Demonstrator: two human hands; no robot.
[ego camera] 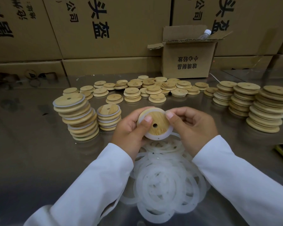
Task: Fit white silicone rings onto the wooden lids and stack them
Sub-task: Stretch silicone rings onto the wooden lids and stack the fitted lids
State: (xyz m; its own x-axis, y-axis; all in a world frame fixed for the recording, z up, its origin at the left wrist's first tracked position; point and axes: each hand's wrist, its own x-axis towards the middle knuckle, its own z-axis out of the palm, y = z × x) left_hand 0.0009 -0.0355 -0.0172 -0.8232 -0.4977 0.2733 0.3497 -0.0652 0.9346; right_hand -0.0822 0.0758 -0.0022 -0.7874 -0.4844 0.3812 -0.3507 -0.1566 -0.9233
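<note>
Sitting between left grip [130, 128] and right grip [193, 126]; wooden lid [159, 119]

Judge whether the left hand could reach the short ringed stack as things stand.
Probably yes: the short stack sits just beside the left hand, nothing between them, though it now grips a lid.

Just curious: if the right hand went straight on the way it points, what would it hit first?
The left hand, just across the lid both hold; past that, probably the short stack, though depth is unclear.
</note>
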